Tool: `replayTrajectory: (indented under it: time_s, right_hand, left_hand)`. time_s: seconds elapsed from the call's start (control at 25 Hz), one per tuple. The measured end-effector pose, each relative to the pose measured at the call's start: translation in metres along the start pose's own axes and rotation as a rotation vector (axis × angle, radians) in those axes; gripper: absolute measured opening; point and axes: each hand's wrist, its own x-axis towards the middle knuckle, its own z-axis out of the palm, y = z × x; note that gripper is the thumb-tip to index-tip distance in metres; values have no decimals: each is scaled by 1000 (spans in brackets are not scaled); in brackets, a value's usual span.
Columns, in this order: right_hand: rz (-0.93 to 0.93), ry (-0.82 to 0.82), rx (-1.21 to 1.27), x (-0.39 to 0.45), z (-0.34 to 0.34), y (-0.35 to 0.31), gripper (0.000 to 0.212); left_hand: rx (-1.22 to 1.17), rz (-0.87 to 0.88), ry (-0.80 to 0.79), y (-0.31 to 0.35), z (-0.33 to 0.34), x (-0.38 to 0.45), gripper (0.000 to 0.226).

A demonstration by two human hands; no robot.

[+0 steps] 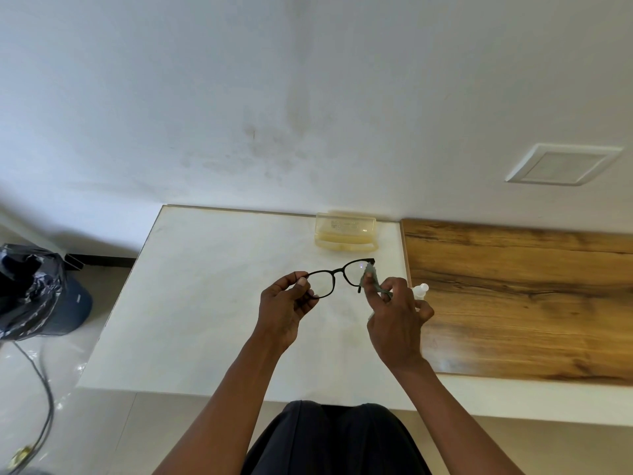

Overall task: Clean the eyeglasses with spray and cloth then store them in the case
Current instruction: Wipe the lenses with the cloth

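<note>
At the far left, on the floor, a dark crumpled plastic bag (29,293) sits beside a blue round object, with a cable (41,382) trailing toward the near edge. The white tabletop (205,303) fills the middle. Above it, the left hand (286,308) pinches the left end of the black eyeglasses (337,275), its fingers (301,282) curled and clamped on the frame by the hinge. The eyeglasses hang in the air between both hands, lenses facing the person, tilted so that the right side sits farther away. The right hand (397,323) holds a small grey cloth (373,277), its fingers closed on the cloth and pressing it against the right lens. Just beyond that hand, a white spray bottle (420,291) shows partly, standing at the seam where the tabletop meets a wooden panel (531,296). Far back, against the wall, a clear yellowish case (346,234) lies open.
</note>
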Motion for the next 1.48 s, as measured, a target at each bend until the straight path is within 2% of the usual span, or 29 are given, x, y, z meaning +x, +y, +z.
replayTrajectory:
  time_s: [0.24, 0.76, 1.32, 1.48]
  right_hand:
    - [62, -3, 21, 18, -2, -5, 80]
    - [-19, -24, 21, 3, -1, -22, 83]
    - [82, 30, 35, 16, -3, -10, 79]
    - [43, 29, 53, 20, -3, -19, 78]
  left_hand:
    - [9, -2, -5, 2, 1, -1, 13]
    - [-1, 24, 15, -2, 2, -1, 12]
    - [-23, 4, -9, 1, -2, 0, 12]
    - [-11, 10, -7, 1, -1, 0, 12]
